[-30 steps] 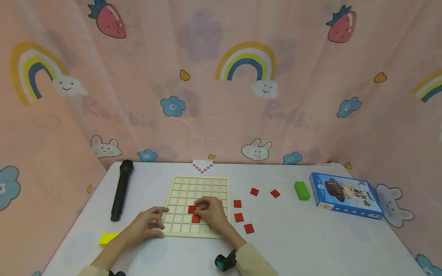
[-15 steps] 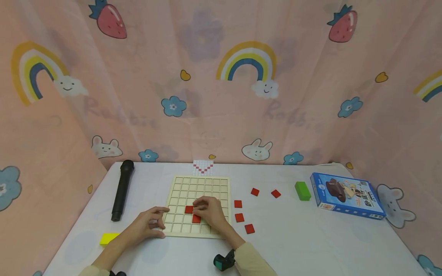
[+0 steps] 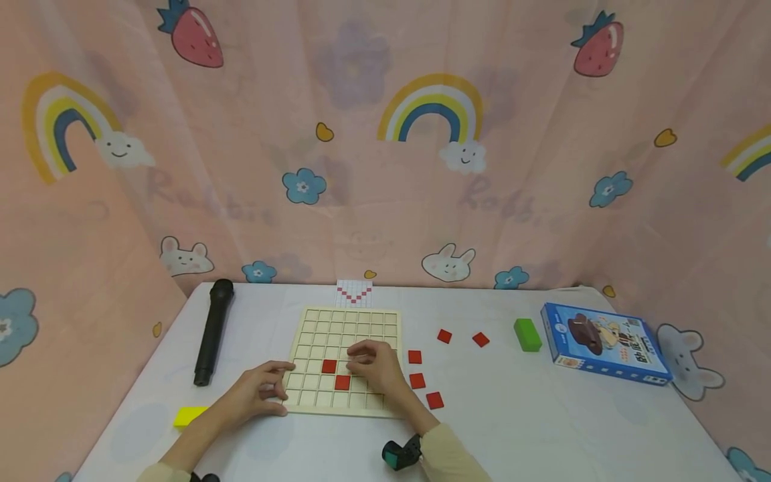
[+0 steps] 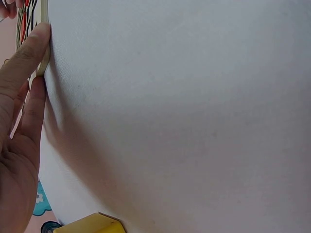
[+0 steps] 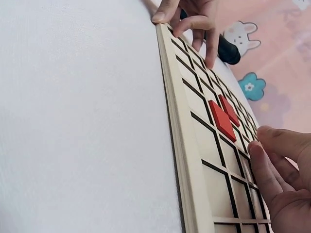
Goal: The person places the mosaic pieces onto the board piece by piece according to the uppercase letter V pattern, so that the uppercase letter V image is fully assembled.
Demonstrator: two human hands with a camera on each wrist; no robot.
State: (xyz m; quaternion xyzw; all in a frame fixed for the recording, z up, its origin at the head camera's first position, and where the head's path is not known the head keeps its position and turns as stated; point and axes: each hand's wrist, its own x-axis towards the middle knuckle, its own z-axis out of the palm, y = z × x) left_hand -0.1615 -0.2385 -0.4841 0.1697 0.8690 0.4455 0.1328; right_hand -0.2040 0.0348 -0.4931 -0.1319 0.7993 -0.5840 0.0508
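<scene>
A cream grid board (image 3: 313, 398) lies on the table with two red square tiles set in its cells, one red tile (image 3: 328, 366) diagonally next to the nearer red tile (image 3: 342, 382). My left hand (image 3: 249, 391) touches the board's left edge and near-left corner with its fingertips and thumb. Over the middle-right cells is my right hand (image 3: 379, 368). Its thumb (image 5: 265, 170) and index finger are bent close to each other, and no tile shows between them in the right wrist view. Several loose red tiles (image 3: 417, 380) lie just right of the board.
A pattern card (image 3: 354, 293) with a red V stands behind the board. A black microphone (image 3: 213, 333) and a yellow block (image 3: 188, 416) are on the left. Right of the loose tiles lie a green block (image 3: 527, 335) and a blue box (image 3: 605, 343).
My right hand has drawn back slightly to the right from the farther red tile, which is now fully uncovered on the board. My left hand stays at the board's edge.
</scene>
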